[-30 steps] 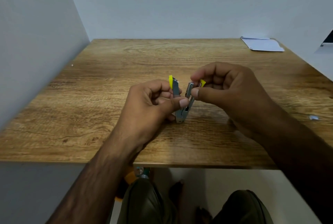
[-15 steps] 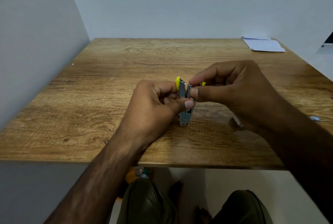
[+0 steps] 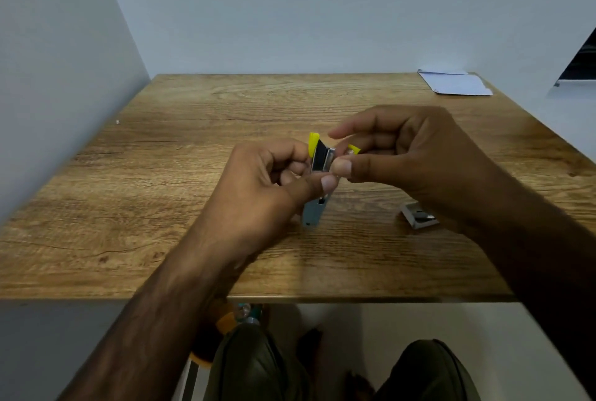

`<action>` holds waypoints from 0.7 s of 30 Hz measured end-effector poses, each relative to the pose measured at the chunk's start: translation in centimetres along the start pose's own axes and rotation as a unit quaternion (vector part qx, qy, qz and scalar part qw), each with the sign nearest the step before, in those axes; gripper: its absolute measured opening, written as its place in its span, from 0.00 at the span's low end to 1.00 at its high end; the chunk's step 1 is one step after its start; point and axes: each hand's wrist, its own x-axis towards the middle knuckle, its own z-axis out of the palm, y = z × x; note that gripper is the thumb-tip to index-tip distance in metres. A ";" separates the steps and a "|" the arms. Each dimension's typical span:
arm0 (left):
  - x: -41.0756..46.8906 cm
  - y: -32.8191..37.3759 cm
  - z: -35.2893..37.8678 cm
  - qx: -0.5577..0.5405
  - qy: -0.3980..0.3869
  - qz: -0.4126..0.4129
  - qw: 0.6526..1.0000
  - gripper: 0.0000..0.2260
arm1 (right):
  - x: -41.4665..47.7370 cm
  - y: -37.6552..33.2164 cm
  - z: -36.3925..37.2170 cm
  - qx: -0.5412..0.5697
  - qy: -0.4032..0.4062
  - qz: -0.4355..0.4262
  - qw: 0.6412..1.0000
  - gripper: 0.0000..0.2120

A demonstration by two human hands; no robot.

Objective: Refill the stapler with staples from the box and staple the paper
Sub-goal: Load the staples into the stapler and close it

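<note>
A small metal stapler (image 3: 317, 171) with yellow tips stands on end above the middle of the wooden table (image 3: 161, 194). My left hand (image 3: 267, 191) grips its left side, thumb across the body. My right hand (image 3: 400, 155) pinches the right arm of the stapler between thumb and fingers, index finger raised. The two arms of the stapler are nearly together. A small open staple box (image 3: 419, 218) lies on the table under my right wrist, partly hidden. White paper (image 3: 456, 82) lies at the far right corner.
Grey walls close in the table on the left and at the back. My knees show below the table's front edge (image 3: 322, 299), beside a bottle with an orange part.
The stapler's two arms have closed toward each other from a spread V. My right hand lifted slightly, which uncovered the staple box on the table.
</note>
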 end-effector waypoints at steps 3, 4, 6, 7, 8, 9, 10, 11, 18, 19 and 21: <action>0.5 -0.1 -0.2 0.086 0.000 0.022 0.996 0.06 | 0.2 0.3 -0.5 -0.049 -0.014 0.015 0.999 0.17; 0.7 0.0 -0.2 0.118 0.001 0.029 0.993 0.07 | 0.3 0.3 -0.6 -0.077 -0.023 0.017 0.997 0.17; 1.1 0.1 -0.3 0.175 -0.015 0.029 0.984 0.02 | 0.2 0.3 -0.8 -0.132 -0.049 0.023 0.990 0.16; 1.2 0.1 -0.3 0.206 -0.024 0.031 0.978 0.05 | 0.2 0.3 -0.8 -0.154 -0.059 0.027 0.986 0.16; 1.3 0.2 -0.3 0.222 -0.031 0.026 0.974 0.08 | 0.1 0.3 -0.9 -0.171 -0.063 0.030 0.983 0.17; 1.5 0.2 -0.2 0.232 -0.037 0.021 0.972 0.09 | 0.0 0.3 -1.1 -0.187 -0.062 0.032 0.980 0.17; 1.6 0.2 -0.1 0.241 -0.041 0.017 0.969 0.10 | -0.2 0.3 -1.4 -0.209 -0.058 0.032 0.976 0.18; 1.7 0.2 -0.1 0.253 -0.047 0.016 0.966 0.09 | -0.4 0.2 -1.8 -0.236 -0.053 0.033 0.970 0.19; 1.9 0.1 0.4 0.315 -0.049 -0.009 0.948 0.06 | -2.5 -0.1 -6.2 -0.290 0.012 0.035 0.956 0.15; 2.0 0.1 0.4 0.329 -0.054 -0.014 0.943 0.06 | -2.8 -0.2 -6.9 -0.295 0.016 0.036 0.955 0.15; 2.1 0.2 0.4 0.359 -0.062 -0.029 0.931 0.06 | -3.5 -0.3 -8.2 -0.292 0.028 0.038 0.955 0.14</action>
